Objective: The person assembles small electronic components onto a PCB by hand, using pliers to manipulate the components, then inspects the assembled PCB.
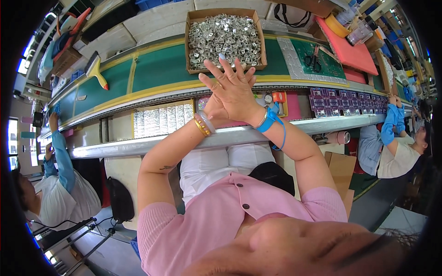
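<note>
My left hand [214,108], with gold and pale bangles at its wrist, is pressed against my right hand [240,97] over the near rail of the bench. The two overlap, so part of the left hand is hidden. Spread fingers point away from me, and I see nothing held in either hand. A blue wrist strap [271,120] circles my right wrist. Just beyond the fingertips stands a cardboard box [188,46] full of small silvery metal brackets [224,39].
A yellow-handled brush [97,76] lies on the green belt [154,69] at left. Black scissors [313,60] rest on a green circuit board at right. Purple circuit boards [347,102] line the near channel beside a foil-covered panel [163,120]. Other people sit at both sides.
</note>
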`<action>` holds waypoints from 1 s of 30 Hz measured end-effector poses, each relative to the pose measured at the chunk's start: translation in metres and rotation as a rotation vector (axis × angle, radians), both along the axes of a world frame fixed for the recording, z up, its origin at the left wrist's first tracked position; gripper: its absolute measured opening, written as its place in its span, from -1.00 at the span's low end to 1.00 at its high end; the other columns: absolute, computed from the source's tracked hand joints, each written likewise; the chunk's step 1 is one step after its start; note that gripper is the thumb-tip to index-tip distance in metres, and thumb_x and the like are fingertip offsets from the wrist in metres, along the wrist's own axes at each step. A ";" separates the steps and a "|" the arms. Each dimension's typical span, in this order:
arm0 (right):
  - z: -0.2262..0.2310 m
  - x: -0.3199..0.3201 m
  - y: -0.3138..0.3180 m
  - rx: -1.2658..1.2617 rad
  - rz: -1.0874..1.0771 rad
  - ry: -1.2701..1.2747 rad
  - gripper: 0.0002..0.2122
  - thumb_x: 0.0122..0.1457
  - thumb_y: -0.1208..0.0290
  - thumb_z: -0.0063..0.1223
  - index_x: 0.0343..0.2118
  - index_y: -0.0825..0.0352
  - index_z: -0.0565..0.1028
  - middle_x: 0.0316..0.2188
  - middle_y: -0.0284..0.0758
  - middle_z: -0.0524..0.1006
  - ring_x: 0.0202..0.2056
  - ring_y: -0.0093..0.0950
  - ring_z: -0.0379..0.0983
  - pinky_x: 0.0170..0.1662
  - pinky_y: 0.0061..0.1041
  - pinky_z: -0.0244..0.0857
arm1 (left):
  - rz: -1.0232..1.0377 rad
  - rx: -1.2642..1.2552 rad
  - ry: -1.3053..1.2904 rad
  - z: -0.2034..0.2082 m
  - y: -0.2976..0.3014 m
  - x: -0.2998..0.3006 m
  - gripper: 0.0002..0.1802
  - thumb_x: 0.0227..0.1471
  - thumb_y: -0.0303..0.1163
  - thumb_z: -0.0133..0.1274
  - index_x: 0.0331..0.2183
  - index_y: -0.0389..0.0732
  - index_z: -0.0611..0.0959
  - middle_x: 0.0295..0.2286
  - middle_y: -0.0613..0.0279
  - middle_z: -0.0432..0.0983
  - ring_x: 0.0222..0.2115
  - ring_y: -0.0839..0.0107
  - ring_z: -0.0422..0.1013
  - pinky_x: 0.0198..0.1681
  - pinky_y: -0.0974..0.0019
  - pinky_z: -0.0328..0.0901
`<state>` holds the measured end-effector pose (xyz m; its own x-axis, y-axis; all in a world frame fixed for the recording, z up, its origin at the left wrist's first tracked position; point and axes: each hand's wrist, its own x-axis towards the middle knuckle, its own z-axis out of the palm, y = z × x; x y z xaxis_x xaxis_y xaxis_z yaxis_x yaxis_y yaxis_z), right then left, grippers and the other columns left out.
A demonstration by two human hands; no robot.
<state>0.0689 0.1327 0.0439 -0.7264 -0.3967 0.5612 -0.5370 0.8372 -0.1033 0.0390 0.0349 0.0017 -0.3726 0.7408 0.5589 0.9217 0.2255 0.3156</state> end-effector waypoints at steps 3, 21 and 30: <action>-0.002 0.003 -0.001 0.021 0.000 -0.015 -0.18 -0.06 -0.40 -0.42 0.18 0.11 0.14 0.25 -0.25 -0.03 0.27 -0.18 -0.31 0.25 -0.13 -0.60 | 0.023 0.037 -0.013 0.000 -0.002 -0.001 -0.41 -0.09 -0.23 -0.10 0.01 -0.28 0.33 -0.02 -0.01 0.25 0.07 0.04 0.09 0.15 0.01 -0.05; 0.000 0.008 -0.007 0.107 -0.049 -0.002 -0.14 -0.05 -0.36 -0.41 0.20 0.25 0.08 0.24 -0.22 -0.02 0.27 -0.23 -0.23 0.25 -0.12 -0.57 | 0.080 0.202 -0.089 0.010 -0.004 -0.008 -0.45 -0.12 -0.28 -0.08 -0.03 -0.27 0.37 -0.05 0.02 0.29 0.02 0.05 0.15 0.09 0.04 0.03; 0.011 -0.001 0.025 -0.118 -0.191 0.285 -0.43 0.09 0.11 -0.15 0.20 0.05 0.10 0.25 -0.19 -0.05 0.27 -0.14 -0.31 0.20 0.05 -0.59 | 0.037 0.482 -0.282 0.040 -0.015 -0.025 -0.74 -0.06 -0.40 -0.04 -0.25 -0.24 0.55 -0.26 0.16 0.44 -0.16 0.19 0.28 -0.03 0.14 0.12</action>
